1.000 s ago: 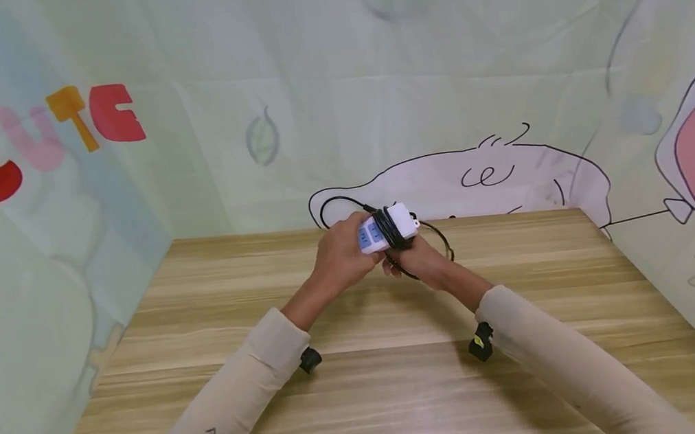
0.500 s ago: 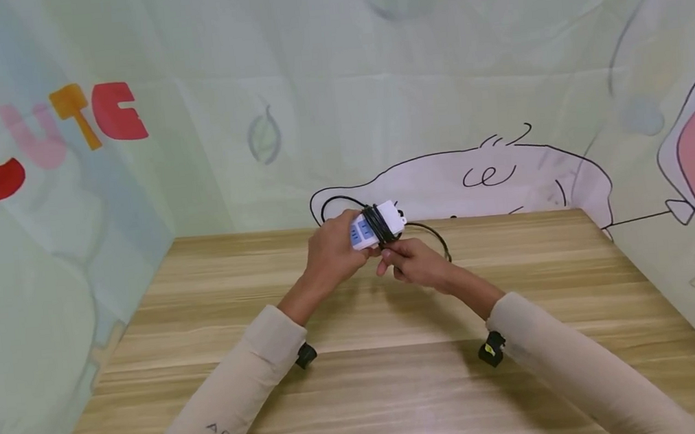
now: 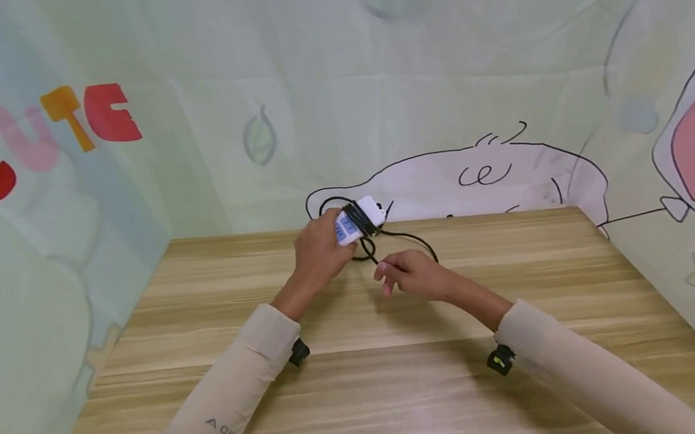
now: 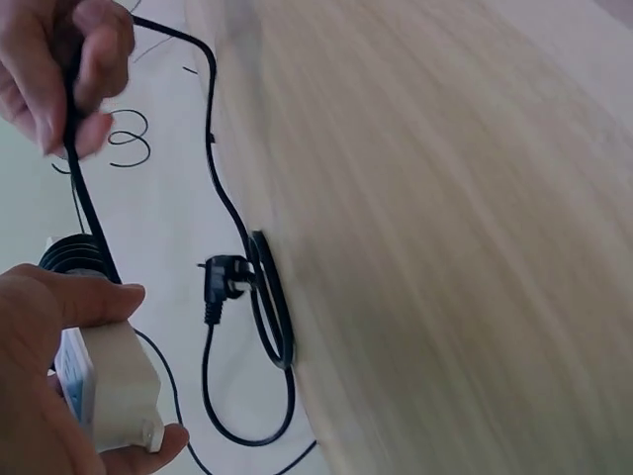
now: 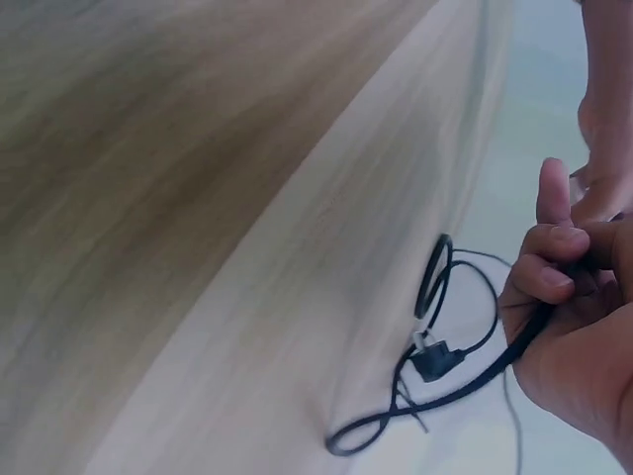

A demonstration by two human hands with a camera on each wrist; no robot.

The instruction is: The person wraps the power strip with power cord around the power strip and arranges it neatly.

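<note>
My left hand (image 3: 318, 252) grips a white power strip (image 3: 370, 209) with blue socket faces, held above the far part of the table. Several turns of black cord (image 3: 359, 219) are wound round its middle. Lower right of it, my right hand (image 3: 417, 275) pinches a length of that cord, drawn fairly straight from the strip in the left wrist view. From the right hand the cord (image 5: 465, 388) runs on in a loose loop toward the tabletop. A black plug (image 4: 226, 280) on the cord lies near a bundled loop at the table's far edge.
The wood-grain table (image 3: 362, 381) meets a printed fabric backdrop (image 3: 338, 107) at its far edge, with more fabric along both sides. A small black wrist camera (image 3: 500, 359) hangs under the right sleeve, another camera (image 3: 299, 352) under the left.
The right hand has come out from behind the power strip and moved down and right, drawing a length of cord off it. The left hand has shifted slightly left with the strip.
</note>
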